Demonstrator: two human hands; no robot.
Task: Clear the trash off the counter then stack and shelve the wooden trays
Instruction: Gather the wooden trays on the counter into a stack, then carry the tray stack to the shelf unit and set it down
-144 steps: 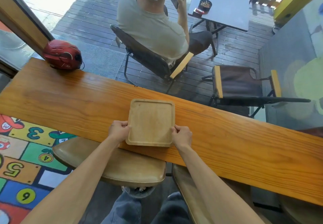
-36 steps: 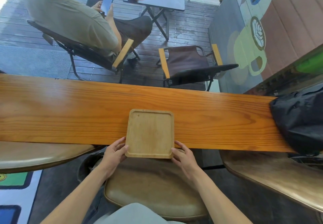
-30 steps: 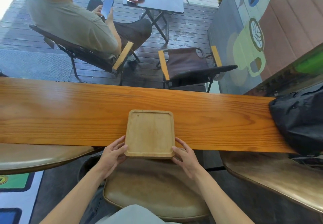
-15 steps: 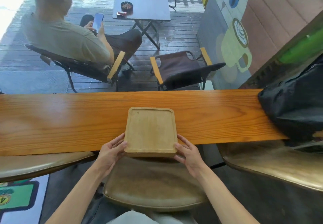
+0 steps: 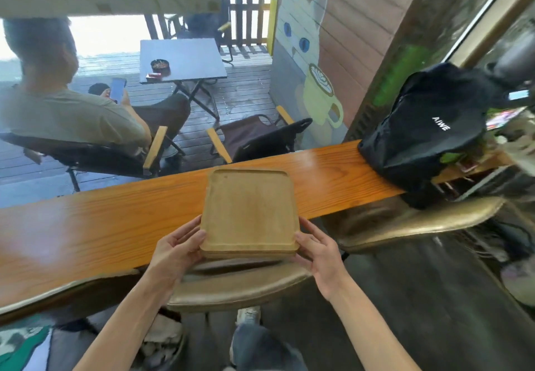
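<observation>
A stack of square wooden trays [image 5: 249, 211] hangs in front of me, its near edge lifted past the front edge of the long wooden counter [image 5: 101, 223]. Layered edges show at the stack's near side. My left hand [image 5: 176, 250] grips the near left corner, fingers under and thumb on the rim. At the near right corner my right hand [image 5: 317, 250] holds the stack the same way. The top tray is bare.
A black bag [image 5: 428, 127] sits on the counter's right end. Tan padded stools [image 5: 240, 286] stand under the counter before me and at the right [image 5: 419, 220]. Beyond the glass, a seated person [image 5: 66, 113], folding chairs and a small table [image 5: 181, 60].
Both hands have closed on the tray stack and lifted it off the counter toward me. My view has swung right and upward, bringing the black bag closer.
</observation>
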